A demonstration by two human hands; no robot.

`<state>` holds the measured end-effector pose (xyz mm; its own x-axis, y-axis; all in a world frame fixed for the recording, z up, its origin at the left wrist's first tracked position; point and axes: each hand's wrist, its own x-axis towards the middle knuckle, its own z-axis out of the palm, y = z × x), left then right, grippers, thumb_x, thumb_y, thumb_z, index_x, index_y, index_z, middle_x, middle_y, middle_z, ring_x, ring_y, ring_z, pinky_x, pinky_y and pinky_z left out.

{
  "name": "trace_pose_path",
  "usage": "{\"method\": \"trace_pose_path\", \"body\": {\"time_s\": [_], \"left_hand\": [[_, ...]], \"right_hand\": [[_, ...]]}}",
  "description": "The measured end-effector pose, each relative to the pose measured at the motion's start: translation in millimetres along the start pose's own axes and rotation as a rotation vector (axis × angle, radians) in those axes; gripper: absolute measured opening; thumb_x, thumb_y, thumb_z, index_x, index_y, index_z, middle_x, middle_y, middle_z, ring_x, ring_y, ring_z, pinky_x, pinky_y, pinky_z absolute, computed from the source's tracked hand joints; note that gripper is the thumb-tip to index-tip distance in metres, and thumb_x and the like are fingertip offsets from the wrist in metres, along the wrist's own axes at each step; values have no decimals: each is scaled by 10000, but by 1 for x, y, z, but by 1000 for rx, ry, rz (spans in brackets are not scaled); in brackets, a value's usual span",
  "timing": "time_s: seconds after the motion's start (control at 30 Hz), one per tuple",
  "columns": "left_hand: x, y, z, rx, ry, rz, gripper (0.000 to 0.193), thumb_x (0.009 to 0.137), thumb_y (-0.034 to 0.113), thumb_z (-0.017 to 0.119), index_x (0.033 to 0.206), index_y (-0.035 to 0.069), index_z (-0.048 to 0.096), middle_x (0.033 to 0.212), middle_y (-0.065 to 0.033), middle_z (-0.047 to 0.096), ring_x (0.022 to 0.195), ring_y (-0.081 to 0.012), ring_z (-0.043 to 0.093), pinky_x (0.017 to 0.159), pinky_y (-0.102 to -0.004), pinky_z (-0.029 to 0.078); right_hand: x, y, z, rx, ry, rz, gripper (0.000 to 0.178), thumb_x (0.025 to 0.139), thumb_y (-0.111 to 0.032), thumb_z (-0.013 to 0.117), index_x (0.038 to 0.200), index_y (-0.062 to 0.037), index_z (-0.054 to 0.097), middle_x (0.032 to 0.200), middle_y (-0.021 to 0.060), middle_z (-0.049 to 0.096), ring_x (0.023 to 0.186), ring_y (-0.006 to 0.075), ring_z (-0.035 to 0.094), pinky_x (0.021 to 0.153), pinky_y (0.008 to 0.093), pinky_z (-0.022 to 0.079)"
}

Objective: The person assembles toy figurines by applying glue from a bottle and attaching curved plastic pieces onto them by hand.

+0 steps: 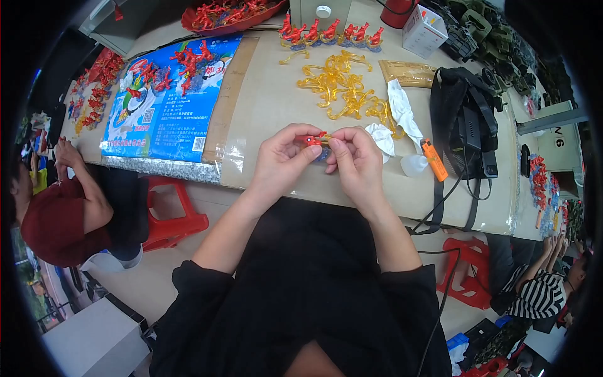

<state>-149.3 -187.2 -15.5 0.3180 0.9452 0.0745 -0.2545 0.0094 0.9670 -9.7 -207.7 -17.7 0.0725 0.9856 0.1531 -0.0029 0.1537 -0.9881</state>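
Near the table's front edge, my left hand [281, 160] pinches a small red plastic figurine [312, 141] between thumb and fingers. Its lower part is translucent blue, partly hidden by the fingertips. My right hand [358, 164] meets it from the other side, closed on a small translucent yellow piece [326, 140] against the figurine. Beyond my hands lies a loose heap of curved yellow plastic pieces [339, 78]. Behind that heap stands a row of red figurines [330, 31] on blue bases with yellow parts.
Crumpled white tissue [405, 113], an orange lighter [434, 160] and a black strapped device [468, 138] lie to the right. On the left, a blue printed cardboard sheet [169, 119] bears more red figurines. A red tray [232, 22] stands at the back. People sit at both sides.
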Motion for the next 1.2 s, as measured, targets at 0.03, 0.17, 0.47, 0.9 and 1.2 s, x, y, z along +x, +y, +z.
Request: {"method": "trace_pose_path", "body": {"time_s": [0.03, 0.17, 0.47, 0.9, 1.2], "left_hand": [[0, 0, 0, 5, 3, -3, 237, 784, -27, 565, 1016, -32, 517, 956, -72, 556, 843, -100, 548, 756, -225, 467], [1, 1, 1, 6, -1, -21, 234, 784, -26, 565, 1013, -35, 517, 943, -73, 562, 837, -100, 550, 756, -224, 467], [-2, -2, 1, 24, 2, -7, 230, 786, -35, 558, 1012, -32, 517, 941, -70, 562, 831, -98, 550, 753, -224, 466], [-1, -6, 0, 49, -22, 18, 222, 790, -46, 546, 1010, -33, 523, 948, -68, 559, 844, -101, 548, 752, -220, 463], [-3, -14, 0, 270, 40, 156, 192, 738, -10, 607, 928, 21, 602, 826, -51, 567, 711, -86, 523, 620, -202, 429]], "right_hand": [[0, 0, 0, -1, 0, 1, 69, 835, -39, 503, 847, 29, 501, 806, 65, 475, 563, 79, 522, 462, 198, 459], [0, -1, -1, -7, 7, 6, 63, 832, -35, 505, 840, 28, 505, 807, 66, 476, 564, 79, 524, 460, 199, 458], [-2, -3, 1, -115, 31, -77, 59, 807, -28, 541, 798, 23, 513, 751, 64, 487, 517, 85, 513, 443, 202, 437], [-2, -2, 0, -311, 65, -219, 67, 761, -12, 584, 763, 10, 520, 704, 90, 506, 557, 172, 513, 497, 258, 423], [-3, 2, 0, -312, 68, -250, 64, 750, 1, 582, 751, 10, 519, 667, 98, 504, 545, 187, 508, 489, 268, 416]]}}
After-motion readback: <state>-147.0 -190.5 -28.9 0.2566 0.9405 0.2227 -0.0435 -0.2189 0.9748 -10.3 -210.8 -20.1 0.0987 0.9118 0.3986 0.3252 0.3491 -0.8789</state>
